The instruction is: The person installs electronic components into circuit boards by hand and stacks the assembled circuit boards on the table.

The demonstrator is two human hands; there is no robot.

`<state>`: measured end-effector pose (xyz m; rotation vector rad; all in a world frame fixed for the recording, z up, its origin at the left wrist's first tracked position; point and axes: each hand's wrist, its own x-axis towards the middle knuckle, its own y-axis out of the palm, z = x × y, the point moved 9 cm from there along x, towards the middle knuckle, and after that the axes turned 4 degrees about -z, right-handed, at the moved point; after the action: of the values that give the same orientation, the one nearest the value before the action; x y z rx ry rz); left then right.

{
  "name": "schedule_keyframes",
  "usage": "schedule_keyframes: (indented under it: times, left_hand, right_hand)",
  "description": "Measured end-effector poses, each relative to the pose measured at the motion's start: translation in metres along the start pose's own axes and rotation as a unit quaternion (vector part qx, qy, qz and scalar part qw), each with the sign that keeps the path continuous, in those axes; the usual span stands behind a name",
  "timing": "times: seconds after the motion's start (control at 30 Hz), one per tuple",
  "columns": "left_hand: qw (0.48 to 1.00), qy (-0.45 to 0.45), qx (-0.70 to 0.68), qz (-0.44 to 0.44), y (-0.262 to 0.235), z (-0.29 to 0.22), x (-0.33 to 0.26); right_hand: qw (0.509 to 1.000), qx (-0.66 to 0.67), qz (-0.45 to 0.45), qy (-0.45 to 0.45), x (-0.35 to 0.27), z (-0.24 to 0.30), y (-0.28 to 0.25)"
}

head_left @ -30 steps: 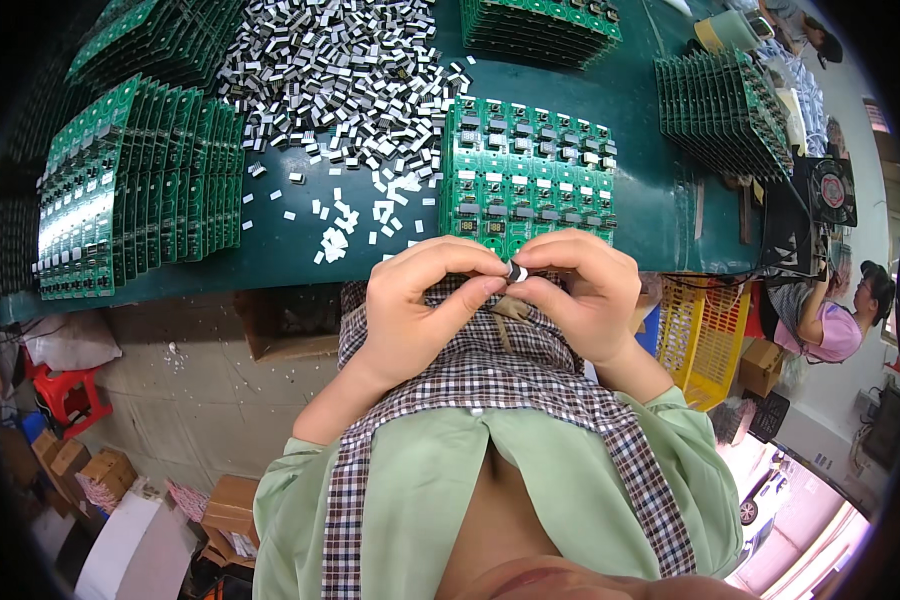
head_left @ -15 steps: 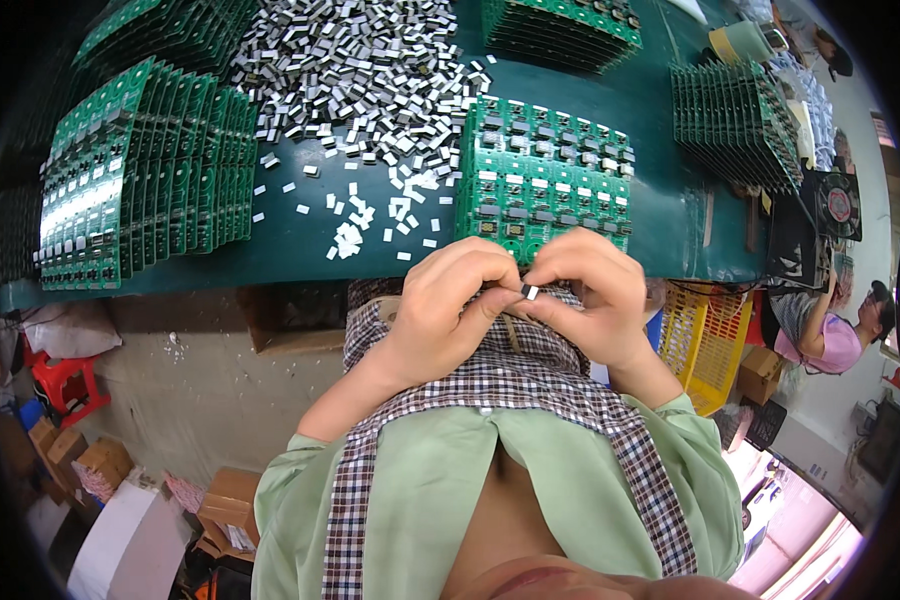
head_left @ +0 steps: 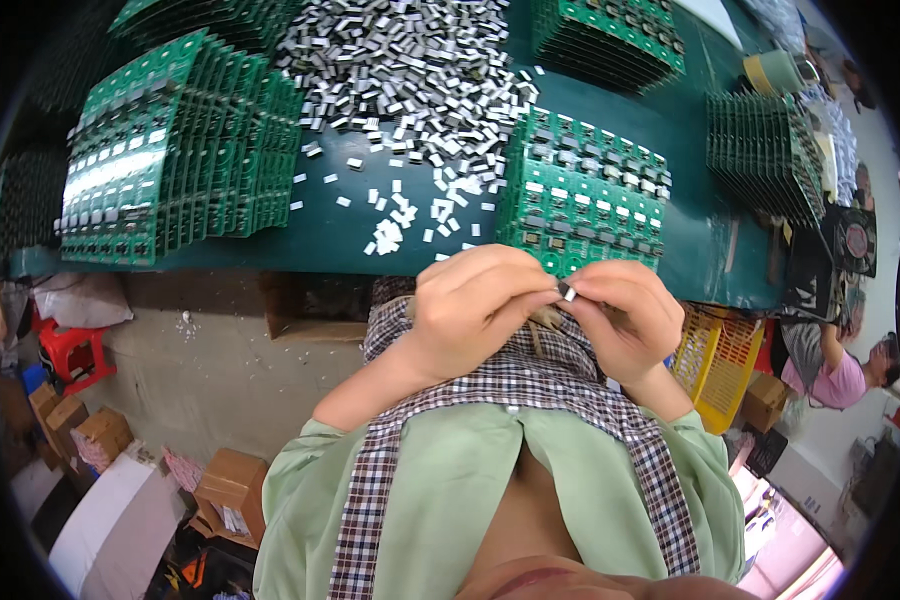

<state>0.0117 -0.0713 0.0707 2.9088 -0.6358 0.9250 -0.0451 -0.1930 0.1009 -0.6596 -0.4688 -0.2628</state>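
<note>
Above my lap, at the near edge of the table, both hands meet fingertip to fingertip. Between them is a small black block with a white face (head_left: 568, 293). My left hand (head_left: 478, 312) is closed, its thumb and fingers pinching the block's left side. My right hand (head_left: 632, 318) pinches the other side between thumb and forefinger. Just beyond the fingers lies a green circuit board panel (head_left: 585, 190) carrying rows of white-topped and dark parts. Left of that panel, loose white pieces (head_left: 388, 236) lie scattered before a large heap of similar small blocks (head_left: 400, 75).
Upright rows of green circuit boards (head_left: 180, 155) stand on the left of the table. More board stacks sit at the far side (head_left: 610, 40) and right (head_left: 765, 150). A yellow crate (head_left: 715, 370) is below the right edge. Another person (head_left: 838, 375) is at the far right.
The whole view has shifted, so table and hands appear farther right. My left fingers have straightened a little around the block, which stays between both hands.
</note>
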Motion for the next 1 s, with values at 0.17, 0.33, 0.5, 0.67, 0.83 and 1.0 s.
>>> schedule_keyframes:
  times: [0.17, 0.33, 0.5, 0.67, 0.83, 1.0]
  left_hand:
    - [0.995, 0.006, 0.094, 0.017, -0.013, 0.001, 0.007]
    - [0.878, -0.094, 0.465, -0.064, -0.081, 0.059, 0.020]
    - [0.870, -0.172, 0.459, -0.046, -0.092, 0.085, 0.009]
    - [0.891, -0.160, 0.417, -0.079, -0.096, 0.083, 0.008]
    - [0.930, -0.176, 0.301, -0.119, -0.094, 0.073, 0.009]
    - [0.965, -0.170, 0.138, -0.148, -0.087, 0.068, 0.007]
  right_hand:
    - [0.999, -0.035, -0.024, 0.014, 0.009, -0.011, -0.013]
    - [0.989, -0.146, 0.031, 0.012, 0.009, -0.026, -0.011]
    - [0.978, -0.198, 0.058, -0.012, 0.007, -0.023, -0.004]
    - [0.973, -0.221, 0.063, -0.034, 0.009, -0.018, -0.001]
    - [0.974, -0.216, 0.064, -0.033, 0.010, -0.018, 0.000]
    - [0.970, -0.226, 0.062, -0.060, 0.009, -0.016, 0.001]
